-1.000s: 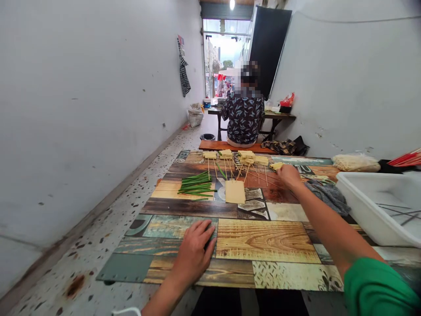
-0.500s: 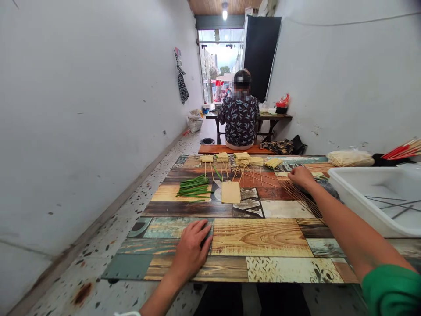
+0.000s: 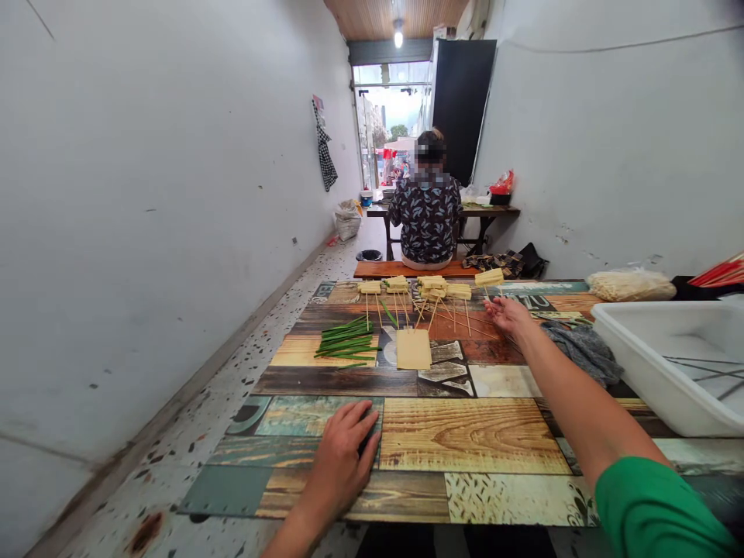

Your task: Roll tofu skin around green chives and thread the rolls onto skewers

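My right hand (image 3: 509, 316) is reaching over the far right of the table, its fingers closed on the sticks of a skewered tofu-skin roll (image 3: 489, 277). That roll is pale yellow and sits above the hand. My left hand (image 3: 347, 452) lies with its fingers out on the near part of the table, holding nothing. Beyond it are a square tofu sheet (image 3: 413, 349) and a bunch of green chive-like stalks (image 3: 347, 339). Several more skewered rolls (image 3: 432, 287) lie along the far edge, their sticks pointing toward me.
A white plastic tub (image 3: 668, 387) with dark sticks inside stands at the right. Beside it lies a grey cloth (image 3: 584, 353). Farther back are a bagged pale bundle (image 3: 631, 284) and red sticks (image 3: 721, 271). Another person (image 3: 428, 221) sits on a bench beyond the table, back toward me.
My right hand has moved left from the loose sticks and raised a skewered roll that lay at the far edge. My left hand stays in place on the table. The view has shifted slightly.
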The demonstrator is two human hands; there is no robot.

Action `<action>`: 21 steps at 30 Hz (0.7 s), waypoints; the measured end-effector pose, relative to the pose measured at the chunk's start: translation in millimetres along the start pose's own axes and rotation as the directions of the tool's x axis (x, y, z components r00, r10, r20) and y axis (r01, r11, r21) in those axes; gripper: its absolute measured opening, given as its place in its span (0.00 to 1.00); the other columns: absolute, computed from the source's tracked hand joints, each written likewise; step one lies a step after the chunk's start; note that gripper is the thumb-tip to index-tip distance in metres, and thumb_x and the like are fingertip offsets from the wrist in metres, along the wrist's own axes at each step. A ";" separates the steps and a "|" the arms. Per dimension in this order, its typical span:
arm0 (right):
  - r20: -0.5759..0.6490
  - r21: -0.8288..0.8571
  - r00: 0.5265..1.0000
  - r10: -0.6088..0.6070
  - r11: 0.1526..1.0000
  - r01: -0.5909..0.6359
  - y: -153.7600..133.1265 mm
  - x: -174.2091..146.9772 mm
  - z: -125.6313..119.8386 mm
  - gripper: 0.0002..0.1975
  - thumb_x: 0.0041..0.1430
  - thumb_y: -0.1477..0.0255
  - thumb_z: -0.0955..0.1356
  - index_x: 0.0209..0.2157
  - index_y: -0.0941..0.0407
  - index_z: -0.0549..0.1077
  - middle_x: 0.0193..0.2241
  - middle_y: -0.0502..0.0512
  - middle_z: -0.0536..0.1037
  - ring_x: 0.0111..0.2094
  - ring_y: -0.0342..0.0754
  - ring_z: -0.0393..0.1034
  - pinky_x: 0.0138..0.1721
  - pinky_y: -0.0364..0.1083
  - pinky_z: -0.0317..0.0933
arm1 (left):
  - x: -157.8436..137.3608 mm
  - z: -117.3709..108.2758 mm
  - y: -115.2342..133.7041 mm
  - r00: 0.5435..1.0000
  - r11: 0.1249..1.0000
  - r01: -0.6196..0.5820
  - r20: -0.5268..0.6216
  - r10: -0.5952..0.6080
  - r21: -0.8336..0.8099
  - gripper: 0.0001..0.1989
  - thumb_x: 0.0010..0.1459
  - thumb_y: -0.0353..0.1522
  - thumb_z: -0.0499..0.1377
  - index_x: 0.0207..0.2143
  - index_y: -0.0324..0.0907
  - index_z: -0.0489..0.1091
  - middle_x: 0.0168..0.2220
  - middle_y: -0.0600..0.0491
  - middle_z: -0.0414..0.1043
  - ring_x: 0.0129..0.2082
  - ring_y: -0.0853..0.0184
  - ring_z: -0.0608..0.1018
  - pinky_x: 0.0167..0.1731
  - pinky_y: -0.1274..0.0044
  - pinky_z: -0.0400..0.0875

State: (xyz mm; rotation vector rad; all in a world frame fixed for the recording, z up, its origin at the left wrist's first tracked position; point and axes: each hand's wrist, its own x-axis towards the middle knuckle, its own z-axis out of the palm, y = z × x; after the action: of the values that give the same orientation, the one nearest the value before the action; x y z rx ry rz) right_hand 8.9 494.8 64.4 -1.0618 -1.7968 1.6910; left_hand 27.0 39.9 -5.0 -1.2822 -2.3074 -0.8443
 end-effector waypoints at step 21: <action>0.488 -0.864 0.835 -0.255 -0.005 0.504 30.9 -138.1 19.6 0.14 0.64 0.71 0.61 0.42 0.58 0.76 0.44 0.64 0.78 0.47 0.53 0.70 0.44 0.46 0.60 | 4.9 -5.5 9.5 0.995 0.998 0.055 0.082 -0.055 0.004 0.11 0.62 0.31 0.56 0.45 0.43 0.74 0.48 0.46 0.74 0.50 0.57 0.72 0.51 0.62 0.70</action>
State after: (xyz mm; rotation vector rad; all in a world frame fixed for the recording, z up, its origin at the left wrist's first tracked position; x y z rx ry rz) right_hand 84.0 373.5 56.1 -0.5678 -3.0683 -0.0710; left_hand 32.7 43.2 5.0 -1.2807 -2.4174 -0.8213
